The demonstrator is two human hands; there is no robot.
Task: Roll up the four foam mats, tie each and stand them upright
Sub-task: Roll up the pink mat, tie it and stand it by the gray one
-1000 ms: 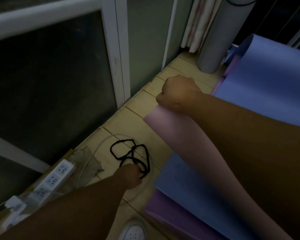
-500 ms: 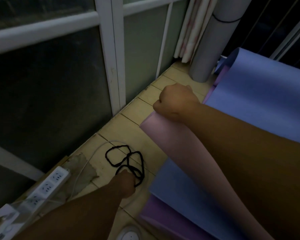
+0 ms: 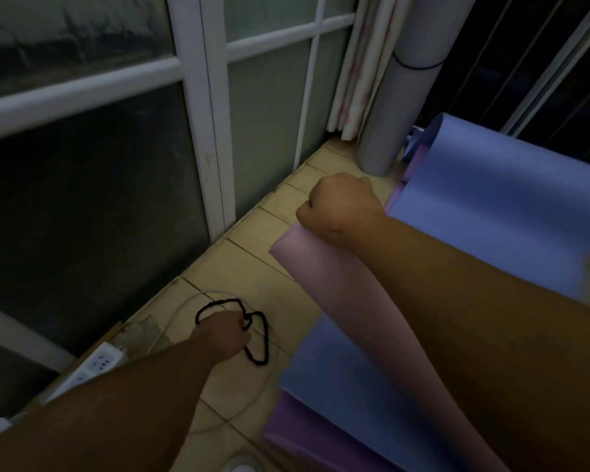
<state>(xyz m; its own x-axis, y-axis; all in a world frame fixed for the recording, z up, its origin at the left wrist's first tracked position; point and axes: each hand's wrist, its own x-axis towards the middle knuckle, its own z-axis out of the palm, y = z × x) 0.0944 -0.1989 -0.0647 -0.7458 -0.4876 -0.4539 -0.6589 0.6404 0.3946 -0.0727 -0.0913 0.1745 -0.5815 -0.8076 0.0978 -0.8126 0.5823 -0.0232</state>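
Pink foam rolled into a tube: the pink mat (image 3: 321, 284) leans with its long axis running from its far-left end down toward the near right. The right hand (image 3: 341, 206) is clenched round that far end, which I judge stops the roll springing open. The black cord (image 3: 263, 338) lies looped on the tiled floor (image 3: 252, 253), to the left of the roll and nearer than its gripped end. The left hand (image 3: 225, 338) is right on it, fingers curled where the loops cross (it appears to pinch the cord, though the fingertips are hidden). With the right hand occupied, the left is the 1 to carry the cord rightward, across the roll's axis. A blue mat (image 3: 491, 206) lies partly unrolled to the right, and 1 grey roll (image 3: 399, 97) stands tied in the far corner.
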